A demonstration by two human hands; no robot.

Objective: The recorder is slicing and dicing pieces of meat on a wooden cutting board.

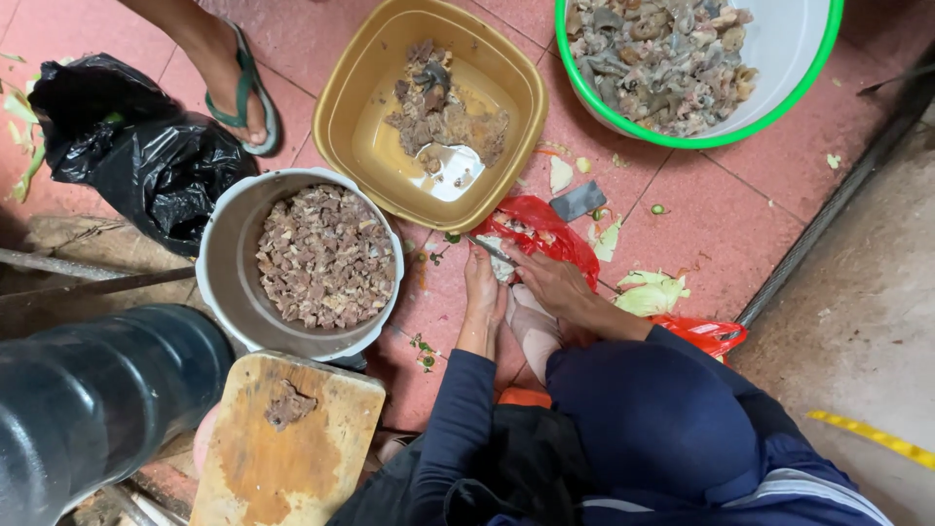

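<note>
My left hand (479,284) lies stretched out on the red tiled floor, fingers straight, next to a small pale piece of food (503,270). Close beside it, my right hand (551,281) rests on a crumpled red plastic bag (555,234). Its fingers are curled around a thin grey knife (487,247) that points up and left. The two hands almost touch. Both arms wear dark blue sleeves. A flat grey blade-like piece (578,202) lies just beyond the bag.
A yellow-brown tub (343,90) with meat scraps in liquid sits ahead. A metal pot (220,261) of diced meat is left, a green-rimmed white basin (791,58) of offal upper right. Near me are a wooden board (292,458), black bag (146,156), another person's sandalled foot (239,93), and cabbage scraps (651,292).
</note>
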